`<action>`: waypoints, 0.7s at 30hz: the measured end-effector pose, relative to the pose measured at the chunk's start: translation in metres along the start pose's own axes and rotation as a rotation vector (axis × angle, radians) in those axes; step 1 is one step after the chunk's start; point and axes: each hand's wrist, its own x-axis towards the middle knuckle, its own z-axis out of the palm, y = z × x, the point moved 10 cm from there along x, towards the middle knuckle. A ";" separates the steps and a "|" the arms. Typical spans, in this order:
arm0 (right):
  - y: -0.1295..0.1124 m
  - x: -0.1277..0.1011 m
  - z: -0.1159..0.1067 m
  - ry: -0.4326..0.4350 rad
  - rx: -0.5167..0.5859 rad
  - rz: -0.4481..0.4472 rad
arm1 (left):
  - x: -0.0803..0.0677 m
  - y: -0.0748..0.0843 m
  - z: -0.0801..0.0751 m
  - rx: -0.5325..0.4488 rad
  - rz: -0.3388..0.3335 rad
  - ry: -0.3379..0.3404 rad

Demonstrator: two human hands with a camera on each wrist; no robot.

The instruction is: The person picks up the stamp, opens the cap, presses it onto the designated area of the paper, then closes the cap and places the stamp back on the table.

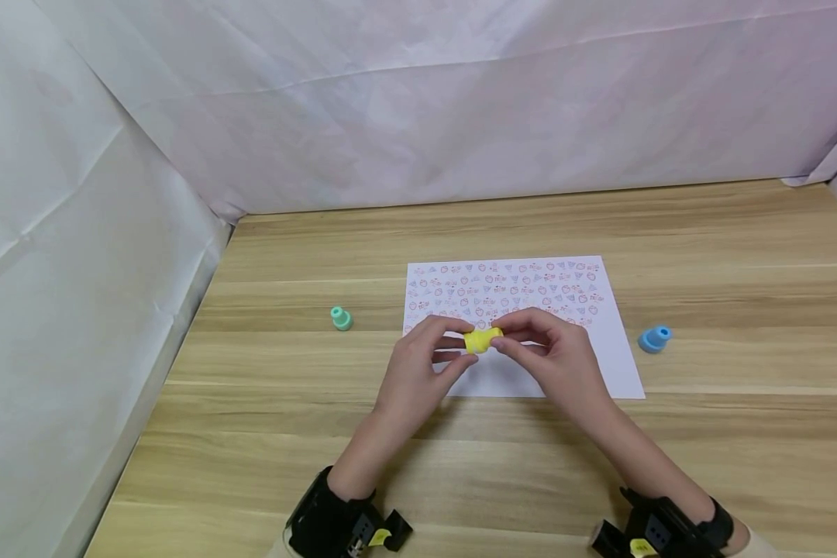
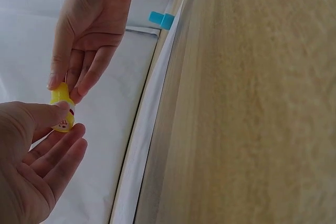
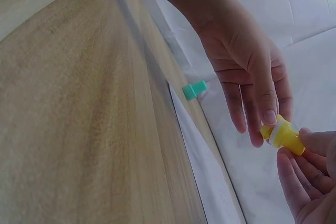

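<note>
A small yellow stamp point(image 1: 483, 339) is held between both hands just above a white sheet of paper point(image 1: 603, 349) printed with rows of little red and blue marks. My left hand point(image 1: 455, 342) pinches its left end with thumb and fingertips, where a white collar shows. My right hand point(image 1: 512, 338) pinches the right end. In the left wrist view the yellow stamp point(image 2: 62, 109) sits between the left hand point(image 2: 71, 123) below and the right hand point(image 2: 65, 88) above. The right wrist view shows the yellow stamp point(image 3: 283, 134) between the left hand point(image 3: 265, 127) and the right hand point(image 3: 300, 148).
A green stamp point(image 1: 341, 318) point(image 3: 194, 89) lies on the wooden table point(image 1: 739, 256) left of the paper. On the right lies a blue stamp point(image 1: 655, 339) point(image 2: 160, 19). White sheeting point(image 1: 111, 232) walls in the left and back sides.
</note>
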 end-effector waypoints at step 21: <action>0.007 -0.001 0.002 -0.018 0.139 0.024 | -0.002 0.008 -0.001 -0.059 0.045 0.022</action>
